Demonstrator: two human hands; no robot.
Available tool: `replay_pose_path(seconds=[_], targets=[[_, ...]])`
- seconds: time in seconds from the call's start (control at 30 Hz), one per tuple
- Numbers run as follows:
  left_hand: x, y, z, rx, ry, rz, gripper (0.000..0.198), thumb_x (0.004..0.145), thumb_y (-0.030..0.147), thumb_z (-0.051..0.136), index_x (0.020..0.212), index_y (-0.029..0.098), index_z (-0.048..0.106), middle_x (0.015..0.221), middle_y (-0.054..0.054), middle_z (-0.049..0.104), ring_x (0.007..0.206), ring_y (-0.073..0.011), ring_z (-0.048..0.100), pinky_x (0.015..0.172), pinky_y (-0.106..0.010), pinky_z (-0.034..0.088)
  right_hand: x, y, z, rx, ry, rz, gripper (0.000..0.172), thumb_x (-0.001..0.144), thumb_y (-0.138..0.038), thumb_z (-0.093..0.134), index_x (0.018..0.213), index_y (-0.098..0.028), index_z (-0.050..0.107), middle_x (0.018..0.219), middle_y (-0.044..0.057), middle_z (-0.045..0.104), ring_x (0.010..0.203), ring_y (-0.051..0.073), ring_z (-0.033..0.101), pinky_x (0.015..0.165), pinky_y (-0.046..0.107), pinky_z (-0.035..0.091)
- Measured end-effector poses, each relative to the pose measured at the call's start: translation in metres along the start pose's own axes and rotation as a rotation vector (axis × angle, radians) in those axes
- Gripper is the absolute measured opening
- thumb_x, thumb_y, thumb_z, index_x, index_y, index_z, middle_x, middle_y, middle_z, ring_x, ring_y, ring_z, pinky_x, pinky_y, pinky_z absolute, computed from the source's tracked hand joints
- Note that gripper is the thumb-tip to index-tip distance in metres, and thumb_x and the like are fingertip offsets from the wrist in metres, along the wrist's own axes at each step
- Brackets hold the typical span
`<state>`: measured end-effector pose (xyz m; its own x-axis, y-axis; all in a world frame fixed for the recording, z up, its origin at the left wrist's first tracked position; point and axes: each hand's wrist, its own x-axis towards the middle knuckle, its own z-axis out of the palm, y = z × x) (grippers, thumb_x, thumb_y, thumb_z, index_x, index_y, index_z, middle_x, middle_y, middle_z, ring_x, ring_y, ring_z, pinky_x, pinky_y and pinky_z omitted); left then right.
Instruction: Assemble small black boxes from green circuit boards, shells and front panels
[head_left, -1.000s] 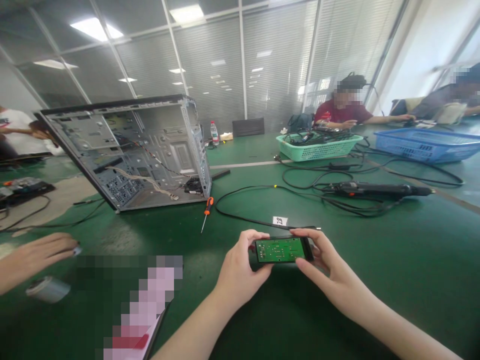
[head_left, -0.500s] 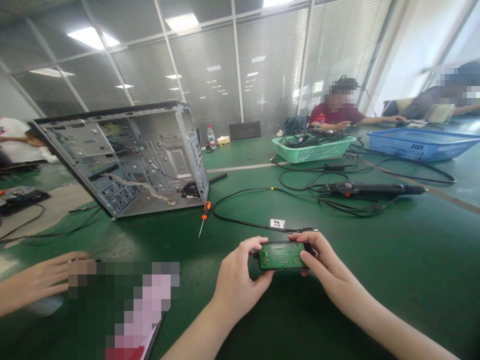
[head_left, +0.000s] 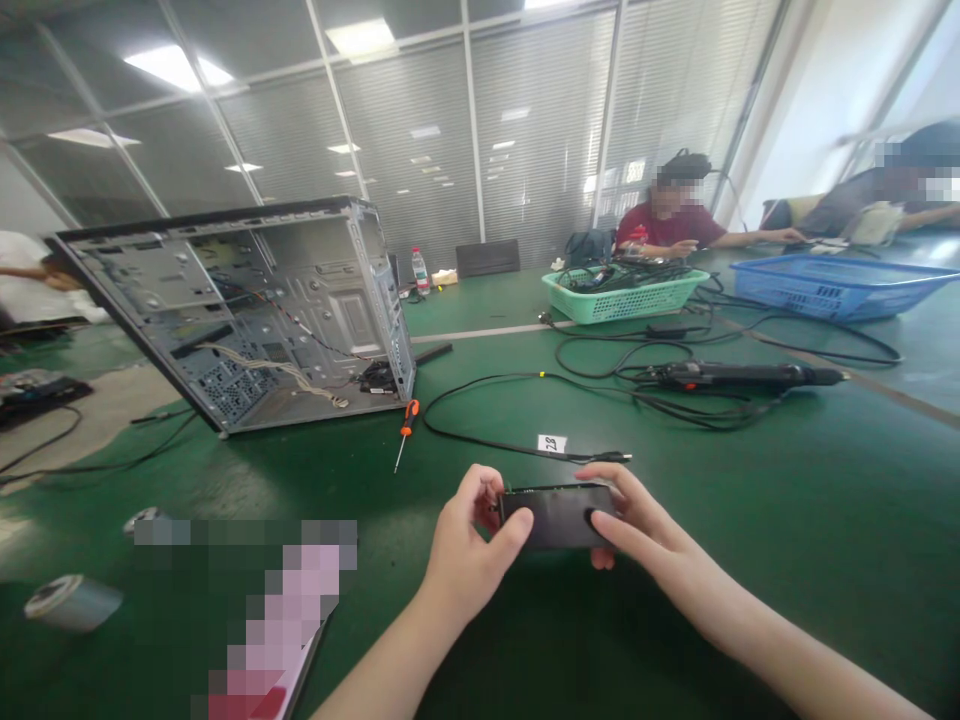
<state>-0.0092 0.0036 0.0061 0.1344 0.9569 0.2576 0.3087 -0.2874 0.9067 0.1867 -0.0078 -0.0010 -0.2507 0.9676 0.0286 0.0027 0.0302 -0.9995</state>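
Observation:
A small black box with a green circuit board inside (head_left: pixel 559 515) is held between both my hands just above the green table. My left hand (head_left: pixel 469 555) grips its left end, thumb pressed on the black near side. My right hand (head_left: pixel 637 520) grips its right end, thumb on the same black face. The board's green edge only shows along the top. An orange-handled screwdriver (head_left: pixel 405 425) lies on the table beyond my left hand.
An open grey computer case (head_left: pixel 247 310) stands at the left. Black cables and a black power tool (head_left: pixel 742 375) lie to the right, with a green basket (head_left: pixel 626 290) and blue basket (head_left: pixel 840 285) behind. A tape roll (head_left: pixel 71 600) lies at the left. People sit at the far right.
I have tipped the box so its black side faces me instead of the green board. Another person's hand at the left has withdrawn from view.

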Motion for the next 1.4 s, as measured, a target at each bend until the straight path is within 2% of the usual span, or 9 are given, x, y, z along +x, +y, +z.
replay_pose_path(seconds=[0.07, 0.13, 0.27, 0.33, 0.47, 0.57, 0.83, 1.4], targets=[[0.002, 0.001, 0.001, -0.112, -0.031, -0.094, 0.016, 0.08, 0.036, 0.048, 0.076, 0.022, 0.041, 0.065, 0.005, 0.041, 0.06, -0.0121, 0.043, 0.055, -0.021, 0.037, -0.001, -0.002, 0.003, 0.035, -0.026, 0.041, 0.052, 0.076, -0.062, 0.06, 0.1, -0.018, 0.048, 0.075, 0.0, 0.052, 0.06, 0.012, 0.052, 0.058, 0.024, 0.043], [0.003, 0.0, 0.001, -0.163, -0.041, -0.147, 0.022, 0.084, 0.04, 0.041, 0.071, 0.021, 0.041, 0.063, 0.005, 0.04, 0.059, -0.012, 0.041, 0.054, -0.022, 0.035, -0.002, -0.004, 0.006, 0.143, -0.01, 0.144, 0.045, 0.076, -0.057, 0.062, 0.087, -0.016, 0.047, 0.072, 0.0, 0.052, 0.058, 0.011, 0.051, 0.056, 0.021, 0.042], [0.005, -0.006, 0.003, -0.248, -0.12, -0.223, 0.041, 0.087, 0.054, 0.031, 0.068, 0.02, 0.044, 0.061, 0.002, 0.047, 0.056, -0.0128, 0.044, 0.054, -0.024, 0.037, 0.001, -0.008, 0.008, 0.429, 0.082, 0.5, 0.033, 0.088, -0.047, 0.052, 0.084, -0.015, 0.046, 0.062, 0.001, 0.051, 0.048, 0.008, 0.047, 0.045, 0.016, 0.038], [0.006, -0.007, 0.003, -0.277, -0.157, -0.244, 0.045, 0.085, 0.059, 0.033, 0.069, 0.019, 0.046, 0.058, 0.002, 0.048, 0.053, -0.0126, 0.045, 0.053, -0.024, 0.037, 0.002, -0.012, 0.007, 0.535, 0.129, 0.632, 0.031, 0.093, -0.044, 0.047, 0.082, -0.015, 0.047, 0.058, 0.0, 0.049, 0.046, 0.008, 0.046, 0.042, 0.014, 0.038], [0.007, -0.001, 0.002, -0.31, -0.171, -0.226, 0.041, 0.076, 0.057, 0.053, 0.064, 0.018, 0.047, 0.058, 0.004, 0.045, 0.054, -0.0108, 0.044, 0.054, -0.022, 0.037, 0.001, -0.019, 0.005, 0.657, 0.122, 0.741, 0.03, 0.093, -0.044, 0.049, 0.081, -0.016, 0.046, 0.056, -0.001, 0.047, 0.044, 0.007, 0.047, 0.042, 0.013, 0.038], [0.007, 0.004, 0.002, -0.34, -0.158, -0.242, 0.04, 0.071, 0.055, 0.058, 0.06, 0.018, 0.046, 0.055, 0.006, 0.041, 0.052, -0.0097, 0.041, 0.054, -0.022, 0.036, 0.0, -0.021, 0.005, 0.672, 0.107, 0.759, 0.031, 0.093, -0.046, 0.048, 0.083, -0.017, 0.045, 0.057, -0.001, 0.047, 0.044, 0.007, 0.046, 0.042, 0.012, 0.037], [0.009, 0.002, 0.002, -0.312, -0.128, -0.265, 0.033, 0.074, 0.047, 0.052, 0.059, 0.018, 0.046, 0.052, 0.006, 0.038, 0.051, -0.0106, 0.042, 0.055, -0.023, 0.038, 0.0, -0.026, 0.007, 0.672, 0.143, 0.717, 0.03, 0.094, -0.047, 0.046, 0.088, -0.018, 0.043, 0.058, -0.003, 0.046, 0.043, 0.007, 0.045, 0.042, 0.012, 0.036], [0.008, 0.0, 0.003, -0.307, -0.123, -0.29, 0.029, 0.075, 0.046, 0.048, 0.064, 0.018, 0.048, 0.054, 0.006, 0.037, 0.051, -0.011, 0.038, 0.055, -0.024, 0.039, 0.001, -0.024, 0.007, 0.704, 0.149, 0.696, 0.027, 0.093, -0.043, 0.049, 0.086, -0.017, 0.044, 0.061, -0.003, 0.045, 0.046, 0.006, 0.046, 0.042, 0.012, 0.039]])
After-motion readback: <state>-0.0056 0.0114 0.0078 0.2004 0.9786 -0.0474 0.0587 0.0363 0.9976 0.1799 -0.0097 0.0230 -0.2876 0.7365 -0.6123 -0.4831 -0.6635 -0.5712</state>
